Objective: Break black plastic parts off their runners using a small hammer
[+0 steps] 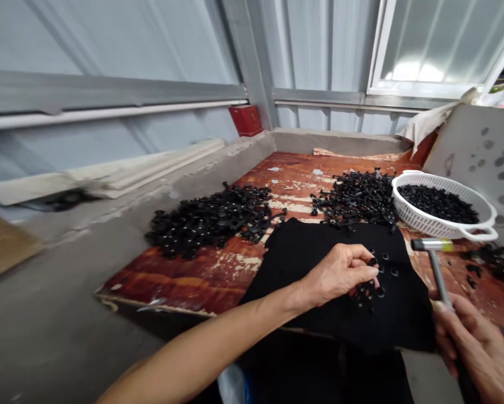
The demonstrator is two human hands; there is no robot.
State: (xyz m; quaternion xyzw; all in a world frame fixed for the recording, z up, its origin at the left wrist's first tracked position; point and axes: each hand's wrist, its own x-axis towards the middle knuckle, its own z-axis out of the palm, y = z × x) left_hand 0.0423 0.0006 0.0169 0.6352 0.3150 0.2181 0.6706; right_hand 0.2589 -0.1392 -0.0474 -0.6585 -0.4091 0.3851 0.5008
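My left hand [340, 275] is over a black mat [306, 264], its thumb and fingers pinched on a small black part [373, 261]. Several small round black pieces [385, 256] lie on the mat just beyond the fingertips. More dark parts [364, 294] show under the palm, partly hidden, and I cannot tell whether they are held too. At the right edge of the mat, my right hand [470, 331] is wrapped round the handle of a small hammer [440, 275]. Its head, black at one end and yellowish at the other, is raised near the white basket.
Behind the mat is a heap of black parts [356, 196], with another heap [213, 219] to the left. A white basket [420, 219] of small black pieces stands on the worn red-brown tabletop [184, 280]. A spotted board [482, 151] borders the right side; a concrete ledge [142, 224] borders the left.
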